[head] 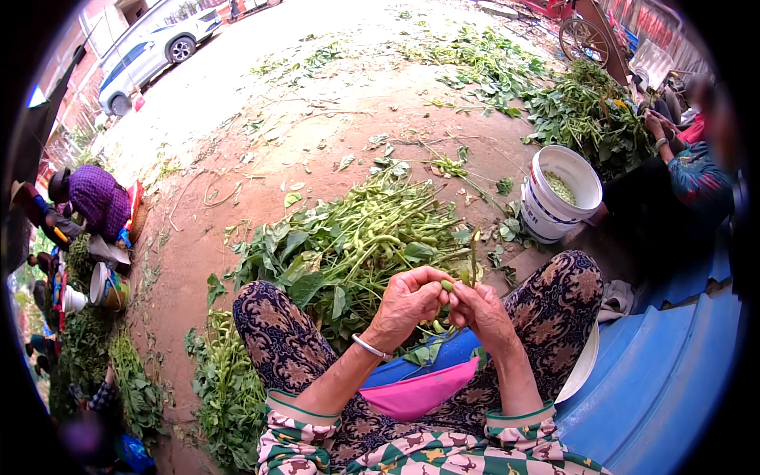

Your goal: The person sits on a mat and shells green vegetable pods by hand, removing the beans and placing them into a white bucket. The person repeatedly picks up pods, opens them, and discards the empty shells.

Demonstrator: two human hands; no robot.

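My left hand (pixel 409 300) pinches a green soybean pod (pixel 447 285) between thumb and fingers, a metal bangle around its wrist. Close against it, my right hand (pixel 482 312) grips a soybean stem (pixel 474 252) that points up past the fingertips; its thumb meets the end of the same pod. Beyond both hands, a heap of podded soybean plants (pixel 368 237) lies on the ground in front of my knees. A blue container (pixel 415 356), partly hidden by leaves, and a pink container or cloth (pixel 424 389) sit between my legs.
A white bucket (pixel 537 217) with shelled beans inside stands at right, beside a seated person (pixel 694 172) and another plant pile (pixel 588 116). More plants (pixel 228 380) lie left of my knee. Other people, buckets (pixel 110 288) and a parked car (pixel 151 56) appear at left.
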